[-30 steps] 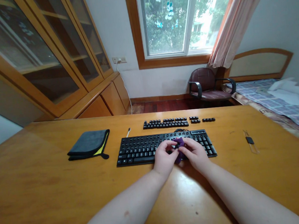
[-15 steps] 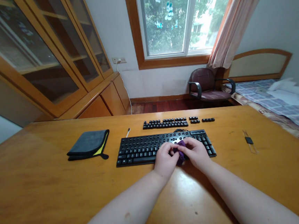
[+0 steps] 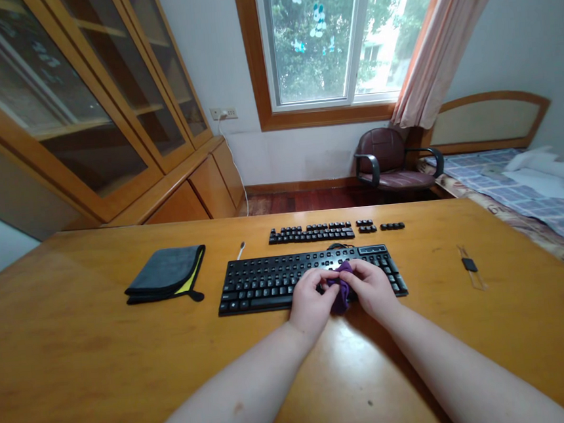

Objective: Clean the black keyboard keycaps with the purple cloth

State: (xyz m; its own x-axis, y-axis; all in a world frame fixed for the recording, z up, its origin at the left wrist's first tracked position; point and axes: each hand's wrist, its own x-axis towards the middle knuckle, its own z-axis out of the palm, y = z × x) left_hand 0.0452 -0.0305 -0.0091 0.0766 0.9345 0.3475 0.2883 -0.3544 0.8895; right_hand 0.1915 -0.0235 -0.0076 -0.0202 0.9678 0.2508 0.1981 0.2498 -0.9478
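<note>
Both hands meet over the right half of a black keyboard (image 3: 262, 292), holding a crumpled purple cloth (image 3: 341, 298). My left hand (image 3: 313, 301) pinches the cloth's left side with thumb and forefinger. On its right side, my right hand (image 3: 372, 289) grips it with bent fingers. Whether something small is wrapped in the cloth is hidden by the fingers. Keycaps cover the lower rows of the keyboard, while its upper rows show bare key stems. Behind it, loose black keycaps (image 3: 311, 235) are lined up in rows.
A folded grey and yellow cloth (image 3: 164, 274) lies at the left. A small brush (image 3: 241, 249) rests behind the keyboard's left end. To the right is a keycap puller (image 3: 469, 265) with wire loops. Beyond the wooden table (image 3: 177, 372) stand a chair (image 3: 389, 159) and a bed.
The fingers have shifted slightly on the purple cloth, and more of it shows between the hands. The keyboard and loose keycaps stay in place.
</note>
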